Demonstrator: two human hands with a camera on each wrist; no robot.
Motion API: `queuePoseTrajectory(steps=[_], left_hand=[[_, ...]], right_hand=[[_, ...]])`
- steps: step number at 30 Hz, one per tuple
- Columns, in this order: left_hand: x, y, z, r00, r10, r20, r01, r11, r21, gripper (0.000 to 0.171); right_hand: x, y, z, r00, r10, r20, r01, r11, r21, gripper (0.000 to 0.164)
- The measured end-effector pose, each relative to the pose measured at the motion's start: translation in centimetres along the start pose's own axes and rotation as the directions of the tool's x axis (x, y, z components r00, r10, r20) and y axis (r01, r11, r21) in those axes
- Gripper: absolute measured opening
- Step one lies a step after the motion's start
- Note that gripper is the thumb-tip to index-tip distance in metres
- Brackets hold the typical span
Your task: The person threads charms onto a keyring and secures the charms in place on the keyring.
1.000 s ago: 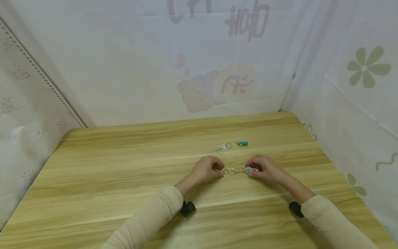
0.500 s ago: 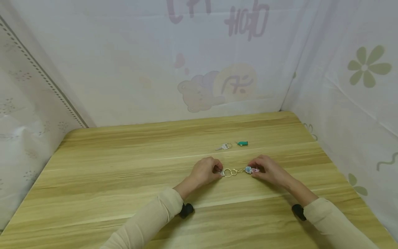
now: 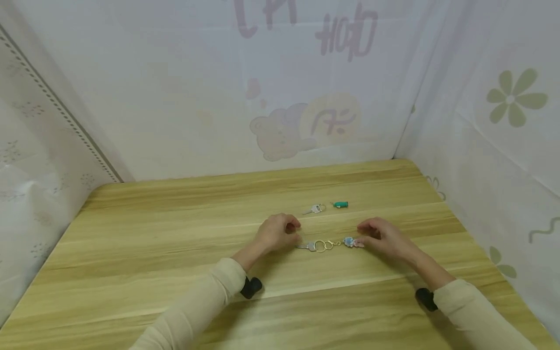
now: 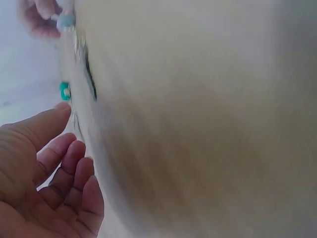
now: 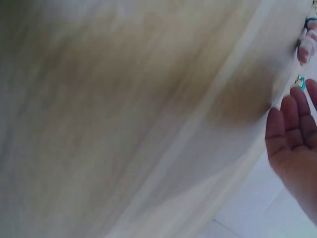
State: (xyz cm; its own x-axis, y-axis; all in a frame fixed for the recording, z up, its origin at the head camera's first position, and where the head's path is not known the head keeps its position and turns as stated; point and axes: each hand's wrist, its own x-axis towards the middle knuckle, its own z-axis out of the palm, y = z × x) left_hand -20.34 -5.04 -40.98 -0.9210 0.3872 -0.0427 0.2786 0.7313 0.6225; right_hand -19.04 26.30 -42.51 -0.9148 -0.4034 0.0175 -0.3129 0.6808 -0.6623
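In the head view a keychain lies on the wooden table, stretched left to right: a silver key (image 3: 307, 246), gold rings (image 3: 320, 246) and a blue and pink figure charm (image 3: 349, 241). My left hand (image 3: 276, 233) is just left of the key, thumb and fingers apart with nothing between them. Relaxed, parted fingers also show on that left hand (image 4: 54, 173) in the left wrist view. My right hand (image 3: 386, 238) is at the charm's right end, its thumb tip right by the pink part and its index finger lifted away. The right wrist view shows its loosely bent fingers (image 5: 292, 119).
Behind the keychain lie a second key (image 3: 316, 209) with a thin ring and a small green charm (image 3: 340, 204). The wooden table (image 3: 175, 218) meets printed white cloth walls (image 3: 175, 97) at the back and sides.
My left hand has let go of the key and moved left, uncovering it. My right hand has loosened from the charm and shifted slightly right. The keychain stays laid out on the table.
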Motion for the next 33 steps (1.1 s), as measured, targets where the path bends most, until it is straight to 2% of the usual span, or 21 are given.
queuePoseTrajectory(steps=[3, 8, 12, 16, 22, 23, 25, 26, 29, 30, 32, 33], left_hand=[[0.5, -0.6, -0.8, 0.999, -0.034, -0.026, 0.034, 0.999, -0.013, 0.022], [1.2, -1.5, -1.9, 0.994, -0.086, -0.072, 0.083, 0.996, -0.04, 0.021], [1.8, -1.5, -2.3, 0.991, -0.118, -0.059, 0.114, 0.991, -0.077, 0.021], [2.8, -0.8, -2.0, 0.995, -0.094, -0.037, 0.091, 0.992, -0.085, 0.022], [4.4, 0.6, -0.8, 0.999, -0.048, -0.009, 0.047, 0.994, -0.102, 0.019], [5.1, 0.0, -0.1, 1.0, -0.016, -0.017, 0.014, 0.994, -0.105, 0.019], [5.5, 0.0, 0.3, 1.0, 0.005, 0.004, -0.004, 0.994, -0.107, 0.02], [5.9, -0.3, 0.7, 0.999, 0.04, 0.0, -0.04, 0.995, -0.096, 0.021], [6.4, -0.2, 1.3, 0.997, 0.074, 0.014, -0.072, 0.994, -0.078, 0.021], [6.1, 0.7, 1.0, 0.998, 0.057, 0.03, -0.055, 0.996, -0.073, 0.02], [6.3, 1.0, 1.3, 0.997, 0.07, 0.027, -0.068, 0.996, -0.061, 0.02], [6.1, 1.6, 1.2, 0.998, 0.054, 0.039, -0.052, 0.997, -0.061, 0.02]], right_hand=[[-0.1, 0.3, -0.7, 0.999, 0.028, -0.041, -0.029, 1.0, -0.008, 0.03], [0.2, 0.4, -1.8, 0.993, 0.019, -0.119, -0.026, 0.998, -0.052, 0.025], [0.8, 0.5, -2.3, 0.99, 0.007, -0.144, -0.016, 0.998, -0.064, 0.024], [2.1, 0.3, -2.3, 0.989, -0.026, -0.145, 0.014, 0.997, -0.081, 0.025], [4.6, -0.2, -1.7, 0.988, -0.123, -0.09, 0.111, 0.986, -0.123, 0.024], [4.9, -0.2, -1.5, 0.987, -0.142, -0.08, 0.131, 0.983, -0.129, 0.023], [5.4, -0.4, -1.1, 0.986, -0.157, -0.061, 0.148, 0.981, -0.126, 0.022], [5.6, -0.5, -0.9, 0.985, -0.161, -0.052, 0.154, 0.98, -0.127, 0.022], [6.0, -0.7, -0.3, 0.984, -0.176, -0.034, 0.169, 0.975, -0.147, 0.022], [6.2, -0.8, -0.1, 0.984, -0.175, -0.027, 0.169, 0.974, -0.152, 0.022], [6.4, -0.9, 0.2, 0.984, -0.179, -0.015, 0.174, 0.97, -0.171, 0.023], [6.4, -0.9, 0.4, 0.982, -0.188, -0.01, 0.183, 0.967, -0.177, 0.023]])
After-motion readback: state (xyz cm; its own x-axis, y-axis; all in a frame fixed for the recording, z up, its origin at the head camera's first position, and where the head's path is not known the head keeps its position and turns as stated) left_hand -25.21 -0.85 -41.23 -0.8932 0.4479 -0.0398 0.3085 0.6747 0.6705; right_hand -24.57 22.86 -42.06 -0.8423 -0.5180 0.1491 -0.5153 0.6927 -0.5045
